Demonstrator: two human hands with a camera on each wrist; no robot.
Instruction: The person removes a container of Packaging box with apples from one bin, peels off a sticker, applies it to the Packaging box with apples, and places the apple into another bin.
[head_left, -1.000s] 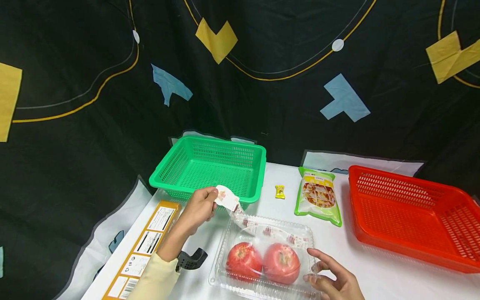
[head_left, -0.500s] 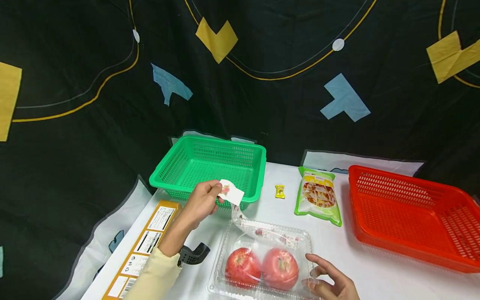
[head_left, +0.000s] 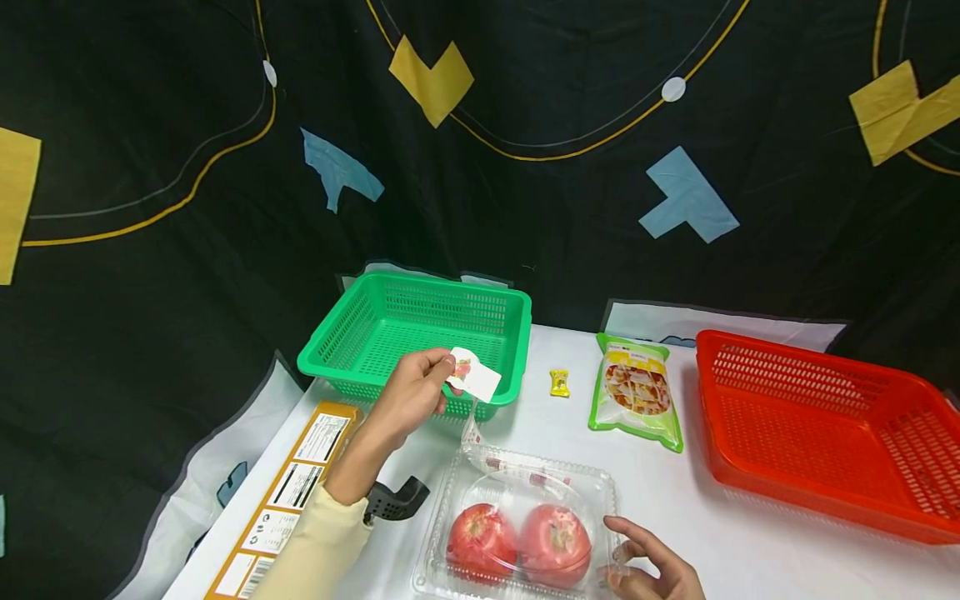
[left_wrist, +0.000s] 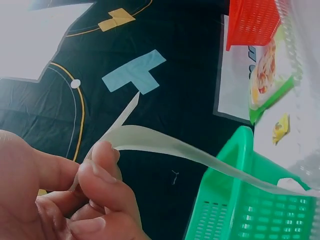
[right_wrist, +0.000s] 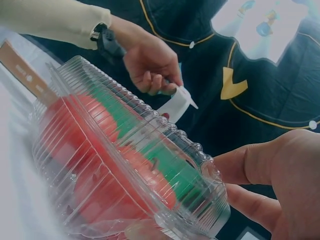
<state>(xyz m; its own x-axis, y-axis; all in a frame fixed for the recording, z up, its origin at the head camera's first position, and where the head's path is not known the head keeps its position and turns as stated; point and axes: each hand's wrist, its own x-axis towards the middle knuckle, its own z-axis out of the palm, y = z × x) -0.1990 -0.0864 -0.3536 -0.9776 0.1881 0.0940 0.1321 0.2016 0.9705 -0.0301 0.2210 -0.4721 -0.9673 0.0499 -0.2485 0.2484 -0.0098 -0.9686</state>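
Label strip (head_left: 478,380) runs between the left hand (head_left: 412,392) and the clear box (head_left: 597,493): its wide white end is pinched between left thumb and fingers, raised beyond the box's far left corner, and its narrow tail drops to the far part of the box's lid. Compared with a second ago, a shorter stretch lies along that lid (the box itself sits a touch nearer the person), so the strip seems to be partly off, with a printed length yet on the plastic. At the box's right side, the right hand (head_left: 652,562) touches the plastic, fingers set apart; whether they pinch the rim, I cannot tell. Inside the box sit two red fruits (head_left: 555,546). On the desk (head_left: 660,492), a green basket (head_left: 337,375) stands beyond the box to the left, a long carton (head_left: 298,492) left of the box, a yellow sweet (head_left: 559,383) and a food bag (head_left: 637,396) beyond the box, and a red basket (head_left: 825,500) to the box's right.
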